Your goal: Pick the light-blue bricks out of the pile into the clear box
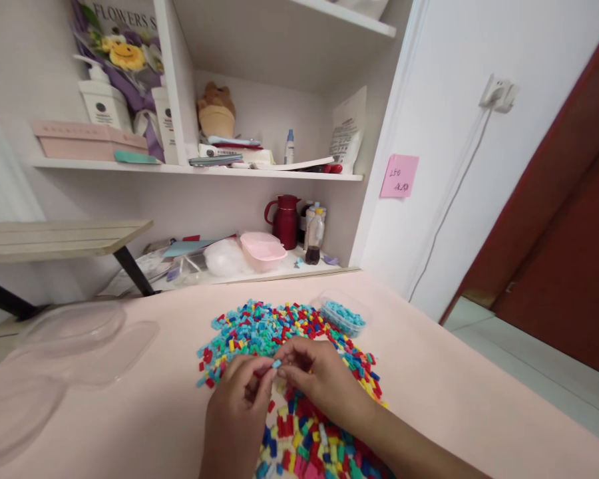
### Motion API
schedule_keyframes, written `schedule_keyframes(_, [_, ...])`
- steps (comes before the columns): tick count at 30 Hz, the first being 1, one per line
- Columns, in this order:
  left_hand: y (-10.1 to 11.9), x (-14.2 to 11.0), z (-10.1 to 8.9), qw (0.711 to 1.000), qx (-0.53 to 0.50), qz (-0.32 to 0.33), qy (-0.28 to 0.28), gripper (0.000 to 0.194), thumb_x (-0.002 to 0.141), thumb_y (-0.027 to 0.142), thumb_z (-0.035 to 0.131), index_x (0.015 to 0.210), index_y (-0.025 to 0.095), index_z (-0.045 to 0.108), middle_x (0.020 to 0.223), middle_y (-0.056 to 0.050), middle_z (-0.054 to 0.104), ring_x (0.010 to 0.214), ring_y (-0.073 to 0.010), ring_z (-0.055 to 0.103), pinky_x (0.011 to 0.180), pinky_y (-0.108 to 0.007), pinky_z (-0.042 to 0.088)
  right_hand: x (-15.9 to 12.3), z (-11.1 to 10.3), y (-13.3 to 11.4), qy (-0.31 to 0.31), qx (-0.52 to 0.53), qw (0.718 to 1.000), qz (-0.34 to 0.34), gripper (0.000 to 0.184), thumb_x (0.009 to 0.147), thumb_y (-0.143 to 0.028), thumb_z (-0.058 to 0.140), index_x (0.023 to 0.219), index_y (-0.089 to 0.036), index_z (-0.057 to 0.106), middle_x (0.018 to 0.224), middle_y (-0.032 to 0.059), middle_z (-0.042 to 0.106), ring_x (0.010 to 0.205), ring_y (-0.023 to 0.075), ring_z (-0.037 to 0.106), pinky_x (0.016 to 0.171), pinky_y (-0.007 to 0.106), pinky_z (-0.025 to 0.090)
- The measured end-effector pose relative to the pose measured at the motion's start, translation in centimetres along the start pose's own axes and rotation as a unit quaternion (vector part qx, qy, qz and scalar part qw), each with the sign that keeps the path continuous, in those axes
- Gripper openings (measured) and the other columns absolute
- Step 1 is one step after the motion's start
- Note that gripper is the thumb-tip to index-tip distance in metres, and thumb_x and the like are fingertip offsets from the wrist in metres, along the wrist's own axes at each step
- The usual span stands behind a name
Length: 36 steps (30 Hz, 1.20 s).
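Between my two hands is a small light blue building brick. The thumb and forefinger of my left hand pinch it from the left. From the other side, the fingertips of my right hand close on it too. Both hands are over a wide heap of loose building bricks in blue, red, yellow, green and white, spread on the pink tabletop. Behind my right hand stands a clear plastic tub with light blue bricks in it. My hands hide part of the heap.
Clear plastic containers and lids lie on the left of the pink tabletop. At the back, a shelf unit holds a pink box, a dark red jug and a bottle. A wooden stand is at the left.
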<state>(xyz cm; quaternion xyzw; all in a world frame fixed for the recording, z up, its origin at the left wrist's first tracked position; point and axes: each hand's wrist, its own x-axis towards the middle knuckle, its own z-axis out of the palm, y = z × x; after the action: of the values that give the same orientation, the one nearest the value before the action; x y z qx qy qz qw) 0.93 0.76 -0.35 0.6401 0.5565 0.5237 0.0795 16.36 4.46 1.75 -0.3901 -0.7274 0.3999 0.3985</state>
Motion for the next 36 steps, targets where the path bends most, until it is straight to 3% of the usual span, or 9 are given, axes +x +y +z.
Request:
schedule_keyframes(5, [-0.3,0.0,0.1,1.000,-0.013,-0.005,-0.006,0.020,0.081,0.038,0.056,0.077,0.024,0.070,0.071,-0.001,0.069,0.057,-0.0135,0.065,0.054,-0.021,0.054,0.1,-0.3,0.2,0.013,-0.099,0.993,-0.068,0.015,0.077,-0.009,0.062,0.082,-0.020,0.071,0.071,-0.0017,0.066,0.065,0.0121,0.058,0.062,0.021,0.042])
schedule_keyframes(8, [-1.1,-0.3,0.5,0.997,-0.035,-0.060,-0.040,0.022,0.078,0.042,0.059,0.081,0.023,0.069,0.068,-0.001,0.069,0.055,-0.0152,0.065,0.053,-0.024,0.055,0.1,-0.4,0.3,0.013,-0.145,0.983,-0.109,0.020,0.077,-0.007,0.063,0.084,-0.023,0.073,0.079,-0.0009,0.070,0.075,0.0137,0.063,0.070,0.022,0.044])
schedule_keyframes(11, [-1.8,-0.5,1.1,0.985,-0.092,-0.133,-0.064,0.040,0.075,0.050,0.061,0.104,0.022,0.064,0.081,-0.003,0.071,0.065,-0.0188,0.069,0.058,-0.028,0.058,0.2,-0.6,0.4,0.015,-0.155,0.979,-0.133,0.021,0.079,-0.009,0.064,0.088,-0.025,0.073,0.086,-0.0009,0.072,0.083,0.0142,0.065,0.077,0.022,0.045])
schedule_keyframes(16, [-2.0,-0.5,1.2,0.966,-0.153,-0.196,-0.075,0.056,0.074,0.058,0.057,0.116,0.022,0.058,0.087,-0.003,0.070,0.064,-0.0189,0.070,0.061,-0.030,0.060,1.2,-4.1,0.6,0.110,-0.182,0.970,-0.122,0.008,0.083,-0.021,0.065,0.086,-0.024,0.072,0.085,-0.0002,0.072,0.082,0.0157,0.064,0.078,0.026,0.046])
schedule_keyframes(19, [-1.6,-0.4,0.8,0.973,-0.108,-0.192,-0.067,0.049,0.074,0.061,0.055,0.103,0.023,0.065,0.078,-0.002,0.072,0.060,-0.0182,0.069,0.057,-0.028,0.059,1.7,-7.6,1.0,0.242,-0.232,0.937,-0.093,0.008,0.084,-0.024,0.063,0.086,-0.022,0.070,0.092,0.0037,0.071,0.092,0.0206,0.061,0.085,0.033,0.045])
schedule_keyframes(22, [-1.3,-0.4,0.4,0.983,-0.072,-0.162,-0.052,0.041,0.074,0.058,0.054,0.092,0.024,0.069,0.072,-0.001,0.072,0.060,-0.0174,0.069,0.055,-0.024,0.058,1.9,-10.1,1.6,0.323,-0.286,0.901,-0.053,0.011,0.084,-0.028,0.059,0.086,-0.022,0.068,0.100,0.0059,0.069,0.099,0.0243,0.058,0.089,0.039,0.043])
schedule_keyframes(25, [-0.9,-0.5,0.1,0.989,-0.058,-0.134,-0.032,0.035,0.074,0.055,0.055,0.087,0.025,0.071,0.067,0.001,0.072,0.056,-0.0155,0.069,0.051,-0.020,0.055,1.8,-10.9,2.2,0.341,-0.340,0.876,-0.011,0.013,0.085,-0.028,0.057,0.086,-0.023,0.069,0.108,0.0062,0.066,0.104,0.0265,0.055,0.091,0.043,0.042])
schedule_keyframes(30, [-0.4,-0.7,0.1,0.989,-0.066,-0.134,-0.009,0.031,0.077,0.051,0.057,0.088,0.026,0.071,0.059,0.003,0.069,0.052,-0.0133,0.067,0.052,-0.018,0.052,1.7,-10.8,2.8,0.338,-0.380,0.860,0.041,0.017,0.086,-0.026,0.054,0.091,-0.025,0.070,0.113,0.0051,0.064,0.106,0.0275,0.055,0.090,0.045,0.042])
schedule_keyframes(36, [-0.3,-0.8,0.2,0.989,-0.077,-0.127,-0.007,0.031,0.079,0.050,0.056,0.088,0.025,0.070,0.062,0.003,0.070,0.052,-0.0132,0.066,0.049,-0.018,0.052,1.7,-10.6,2.7,0.348,-0.403,0.846,0.025,0.040,0.085,-0.026,0.054,0.125,-0.023,0.059,0.129,0.0118,0.055,0.115,0.0317,0.052,0.094,0.051,0.040])
